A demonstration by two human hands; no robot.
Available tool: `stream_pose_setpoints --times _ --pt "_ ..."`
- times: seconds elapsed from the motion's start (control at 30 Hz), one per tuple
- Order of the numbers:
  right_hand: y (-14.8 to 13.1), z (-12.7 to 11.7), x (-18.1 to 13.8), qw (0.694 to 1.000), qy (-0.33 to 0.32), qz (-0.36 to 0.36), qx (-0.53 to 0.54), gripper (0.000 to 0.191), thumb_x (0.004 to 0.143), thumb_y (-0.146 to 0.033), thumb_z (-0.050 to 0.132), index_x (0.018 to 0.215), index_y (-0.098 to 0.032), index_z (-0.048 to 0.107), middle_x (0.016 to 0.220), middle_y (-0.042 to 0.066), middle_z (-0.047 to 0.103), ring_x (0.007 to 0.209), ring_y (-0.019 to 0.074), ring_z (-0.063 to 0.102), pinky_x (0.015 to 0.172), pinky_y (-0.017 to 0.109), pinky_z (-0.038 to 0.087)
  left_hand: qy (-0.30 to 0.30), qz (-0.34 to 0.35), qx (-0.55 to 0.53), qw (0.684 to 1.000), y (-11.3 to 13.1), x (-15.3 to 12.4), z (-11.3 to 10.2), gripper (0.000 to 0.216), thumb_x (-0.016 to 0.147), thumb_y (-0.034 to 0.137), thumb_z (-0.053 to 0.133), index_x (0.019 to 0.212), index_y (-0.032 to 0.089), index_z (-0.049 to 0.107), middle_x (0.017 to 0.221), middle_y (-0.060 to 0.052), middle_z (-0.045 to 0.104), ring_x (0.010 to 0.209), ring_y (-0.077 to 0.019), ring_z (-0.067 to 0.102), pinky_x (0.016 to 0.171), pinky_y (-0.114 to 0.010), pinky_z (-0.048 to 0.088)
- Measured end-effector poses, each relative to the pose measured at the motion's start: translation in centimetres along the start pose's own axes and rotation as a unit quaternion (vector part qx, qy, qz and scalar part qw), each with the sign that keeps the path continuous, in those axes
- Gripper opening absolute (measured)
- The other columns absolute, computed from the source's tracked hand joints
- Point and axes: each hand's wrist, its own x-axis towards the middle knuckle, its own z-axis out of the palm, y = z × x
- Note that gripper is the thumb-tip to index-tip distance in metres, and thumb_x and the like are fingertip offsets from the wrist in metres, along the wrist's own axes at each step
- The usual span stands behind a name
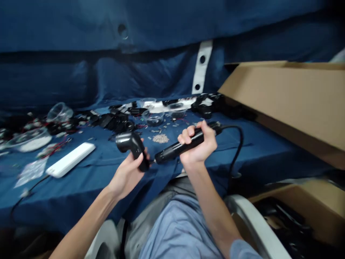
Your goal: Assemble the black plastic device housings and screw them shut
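Observation:
My left hand (128, 173) is wrapped around a black curved plastic housing (132, 146) with a handle, held up over the front edge of the blue cloth-covered table (256, 151). My right hand (198, 144) grips a black electric screwdriver (180, 145) in a fist. Its tip points left and meets the lower end of the housing. A black cable (237, 144) runs from the back of the screwdriver down over the table edge.
A small pile of screws (161, 138), clear plastic cups (153, 117), black parts (115, 120) and a white power strip (70, 159) lie on the table. A large cardboard box (291, 100) stands at right, another box (296, 212) lower right. White chair arms (254, 223) flank my lap.

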Motion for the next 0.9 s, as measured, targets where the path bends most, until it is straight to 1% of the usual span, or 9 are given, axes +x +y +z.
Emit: stream_pose_setpoints --times 0.13,0.23,0.33,0.37,0.43,0.53,0.67,0.73,0.9 --pt "-3.5 -3.8 1.5 0.990 0.106 -0.092 -0.021 0.033 0.073 -0.041 0.075 0.076 -0.022 0.048 0.056 -0.008 0.052 0.042 0.0064 0.043 0.044 0.020 0.037 -0.041 -0.055 0.217 0.974 1.4 4.3 4.4 0.036 0.091 0.043 0.081 0.121 0.026 0.073 0.106 -0.005 0.067 0.094 -0.0170 0.059 0.078 -0.027 0.052" --pt "-5.4 -5.7 2.5 0.982 0.126 -0.135 -0.034 0.035 0.073 -0.042 0.075 0.075 -0.022 0.047 0.057 -0.008 0.052 0.043 0.0063 0.043 0.044 0.022 0.038 -0.135 -0.052 0.277 0.950 3.8 10.1 14.9 0.029 0.089 0.038 0.083 0.093 0.010 0.075 0.094 -0.013 0.070 0.084 -0.0193 0.064 0.065 -0.028 0.052" --pt "-6.1 -6.4 3.1 0.980 0.128 -0.142 -0.058 0.035 0.072 -0.046 0.075 0.073 -0.024 0.048 0.057 -0.008 0.051 0.042 0.0079 0.042 0.042 0.025 0.038 -0.190 -0.008 0.257 0.948 6.4 15.4 26.1 0.048 0.101 0.049 0.059 0.109 0.004 0.074 0.142 -0.023 0.062 0.118 -0.0311 0.069 0.083 -0.039 0.056" --pt "-6.3 -6.6 3.2 0.979 0.126 -0.143 -0.068 0.034 0.072 -0.047 0.075 0.073 -0.025 0.049 0.058 -0.007 0.051 0.042 0.0090 0.042 0.042 0.028 0.039 -0.180 -0.008 0.262 0.948 6.8 16.6 28.4 0.065 0.103 0.056 0.045 0.116 -0.004 0.070 0.156 -0.026 0.048 0.124 -0.0433 0.064 0.083 -0.048 0.053" --pt "-6.8 -7.0 3.2 0.978 0.121 -0.148 -0.088 0.029 0.075 -0.049 0.074 0.073 -0.029 0.052 0.060 -0.006 0.052 0.043 0.0119 0.043 0.042 0.033 0.041 -0.164 -0.011 0.278 0.946 6.2 17.5 30.3 0.064 0.090 0.059 0.074 0.126 0.006 0.068 0.161 -0.037 0.041 0.132 -0.0528 0.059 0.087 -0.062 0.055" --pt "-7.4 -8.1 3.4 0.972 0.123 -0.170 -0.110 0.024 0.080 -0.049 0.070 0.074 -0.033 0.054 0.061 -0.005 0.053 0.044 0.0150 0.043 0.044 0.038 0.043 -0.139 0.026 0.338 0.930 3.2 15.6 26.4 0.053 0.083 0.044 0.085 0.125 0.016 0.069 0.148 -0.028 0.062 0.136 -0.0453 0.059 0.105 -0.065 0.049" --pt "-7.4 -9.1 3.6 0.964 0.137 -0.192 -0.124 0.023 0.085 -0.053 0.065 0.075 -0.035 0.056 0.062 -0.004 0.054 0.046 0.0159 0.045 0.045 0.038 0.044 -0.125 0.054 0.374 0.917 0.5 9.8 15.4 0.046 0.086 0.045 0.081 0.121 0.019 0.069 0.135 -0.021 0.072 0.130 -0.0374 0.065 0.109 -0.054 0.049" --pt "-7.2 -9.0 3.3 0.962 0.149 -0.193 -0.125 0.030 0.087 -0.059 0.063 0.074 -0.034 0.055 0.061 -0.005 0.054 0.046 0.0160 0.047 0.044 0.038 0.046 -0.117 0.095 0.410 0.899 0.7 6.4 9.9 0.046 0.095 0.058 0.067 0.124 0.023 0.069 0.124 -0.014 0.077 0.121 -0.0332 0.069 0.102 -0.047 0.054" --pt "-7.4 -9.8 1.6 0.966 0.150 -0.155 -0.141 0.041 0.082 -0.062 0.077 0.086 -0.028 0.053 0.072 -0.008 0.063 0.061 0.0160 0.067 0.060 0.033 0.062 0.058 0.156 0.538 0.826 3.4 -1.8 -1.3 0.043 0.101 0.059 0.057 0.120 0.024 0.071 0.104 -0.008 0.080 0.098 -0.0272 0.074 0.086 -0.036 0.055"
